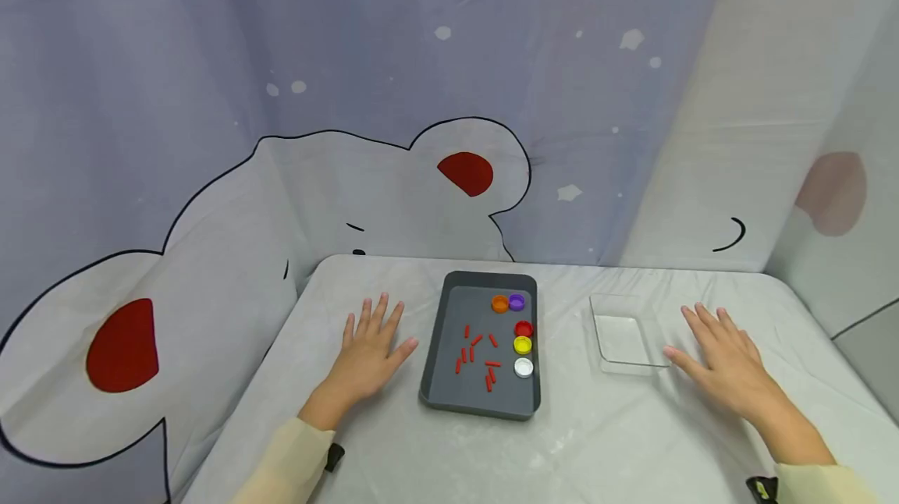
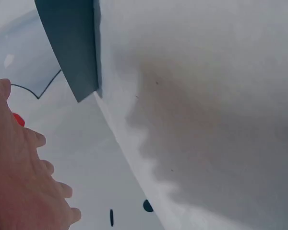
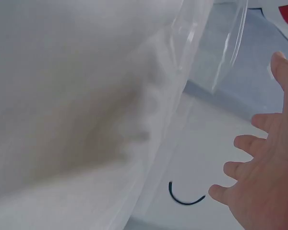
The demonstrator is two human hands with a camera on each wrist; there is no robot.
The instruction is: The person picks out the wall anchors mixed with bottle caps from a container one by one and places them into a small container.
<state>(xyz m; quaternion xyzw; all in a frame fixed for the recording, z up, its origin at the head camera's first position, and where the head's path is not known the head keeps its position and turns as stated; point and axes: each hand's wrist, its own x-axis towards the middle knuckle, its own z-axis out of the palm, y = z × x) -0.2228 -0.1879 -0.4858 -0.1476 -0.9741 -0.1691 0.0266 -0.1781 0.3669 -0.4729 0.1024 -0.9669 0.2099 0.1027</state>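
Note:
Fingers spread and holding nothing, my left hand (image 1: 367, 360) is to the left of a grey tray (image 1: 438, 391). On the tray lie several short red sticks (image 1: 472, 353), scattered over its middle. Along its right side are small round caps or dishes: orange (image 1: 499, 303), purple (image 1: 517, 302), red (image 1: 523, 328), yellow (image 1: 522, 345) and white (image 1: 523, 367). A clear rectangular box (image 1: 621, 336) stands right of the tray. Beside that box is my right hand (image 1: 730, 367), fingers spread, thumb near the box's right edge. Both wrist views show the hands with fingers extended and nothing held.
A white cloth covers the table (image 1: 597, 449). Behind it hangs a printed curtain (image 1: 393, 36) with bear shapes, which also runs down the left side. Dark wrist bands (image 1: 335, 457) show at the sleeves.

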